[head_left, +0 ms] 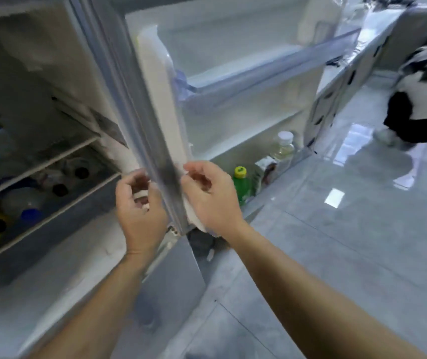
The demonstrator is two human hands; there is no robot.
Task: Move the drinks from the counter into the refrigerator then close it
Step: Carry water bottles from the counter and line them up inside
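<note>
Standing upright in the lowest door shelf of the open white refrigerator door (233,60), at about 3 o'clock from the hands: green plastic bottle with yellow cap (242,183), cap up; beside it a labelled bottle (265,169) (writing too blurred to read) and a clear white-capped bottle (283,149). More bottles lying on the cabinet shelf (51,174) at 9 o'clock. Left hand (139,200) and right hand (207,195), fingers curled, flanking the door's grey edge; grip itself not discernible.

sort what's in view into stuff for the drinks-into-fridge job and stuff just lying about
Job: fridge door; green bottle and clear bottle in the door rack; bottles on the shelf; left hand; right hand.

Lying about: person crouching; cabinets.
</note>
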